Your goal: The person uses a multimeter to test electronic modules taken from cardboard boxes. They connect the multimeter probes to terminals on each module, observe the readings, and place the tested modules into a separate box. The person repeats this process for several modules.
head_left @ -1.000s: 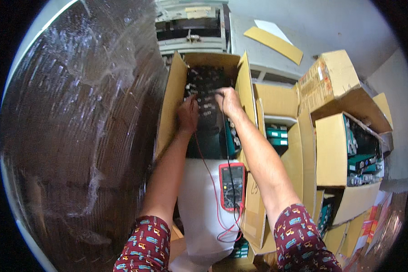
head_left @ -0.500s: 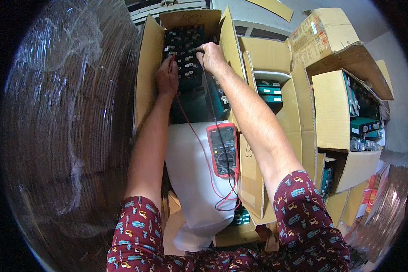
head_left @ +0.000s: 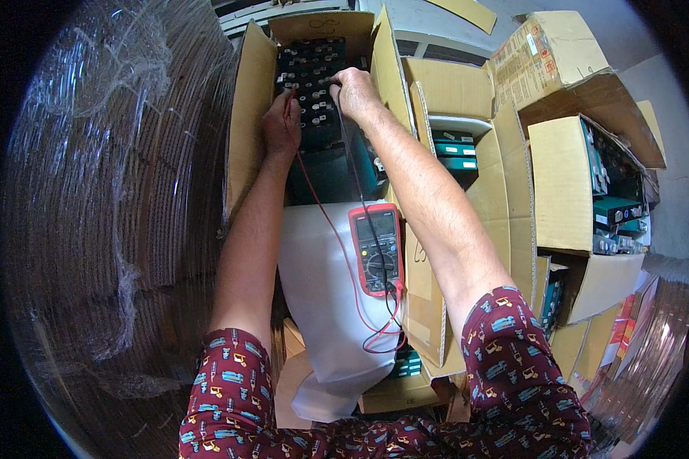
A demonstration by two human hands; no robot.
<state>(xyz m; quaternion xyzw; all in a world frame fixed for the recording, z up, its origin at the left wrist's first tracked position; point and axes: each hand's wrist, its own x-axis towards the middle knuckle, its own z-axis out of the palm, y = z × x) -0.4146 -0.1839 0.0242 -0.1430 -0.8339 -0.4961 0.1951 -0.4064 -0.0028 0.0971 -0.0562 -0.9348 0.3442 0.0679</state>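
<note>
Inside a tall open cardboard box [head_left: 244,115] stand several dark green battery cells [head_left: 325,170] with metal terminals on top. My left hand [head_left: 281,126] is closed on a red test probe [head_left: 289,103], its tip at a terminal on the left of the block. Across from it, my right hand [head_left: 355,93] grips a black test probe [head_left: 335,82] by the terminals on the right. A red lead and a black lead run down to a red-and-grey multimeter [head_left: 377,249], which lies on white foam sheet [head_left: 318,306]. The meter's reading is too small to make out.
A second open box [head_left: 505,191] with teal-cased cells [head_left: 455,151] stands right of the first. Further right, boxes are stacked, one [head_left: 559,183] tipped with cells showing. Plastic-wrapped stacked cardboard [head_left: 130,214] rises along the left.
Both hands keep almost the same places at the terminals, each with its probe. The view has shifted very slightly.
</note>
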